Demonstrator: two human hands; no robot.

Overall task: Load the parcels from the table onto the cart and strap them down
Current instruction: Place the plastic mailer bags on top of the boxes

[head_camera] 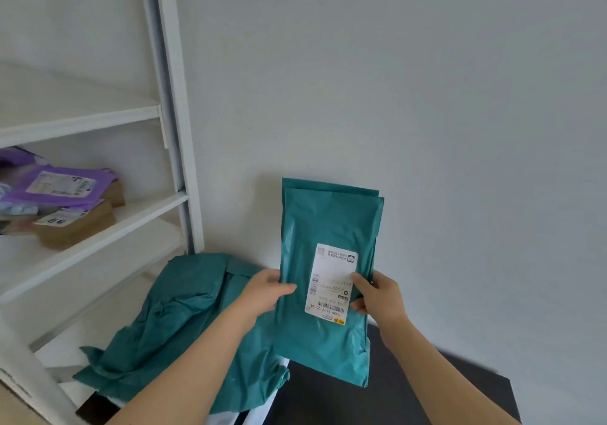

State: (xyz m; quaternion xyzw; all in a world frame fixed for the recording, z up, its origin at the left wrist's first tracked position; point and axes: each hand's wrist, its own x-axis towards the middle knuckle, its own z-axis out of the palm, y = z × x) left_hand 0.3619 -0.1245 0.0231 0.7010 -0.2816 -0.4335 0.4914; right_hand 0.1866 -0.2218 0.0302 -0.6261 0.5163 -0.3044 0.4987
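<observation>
A flat teal parcel bag point(325, 227) with a white shipping label point(330, 281) is held upright in front of the wall. My left hand point(264, 291) grips its left edge. My right hand point(377, 295) grips its right edge, thumb on the label. A second teal flap shows behind its top, so it may be two bags together. More crumpled teal parcel bags point(174, 319) lie piled on the black table point(460, 388) below and to the left. The cart is out of view.
A white shelving unit point(177, 129) stands at the left. Its middle shelf holds purple mailers point(56, 185) and brown cardboard boxes point(77, 224). A plain white wall fills the right side behind the table.
</observation>
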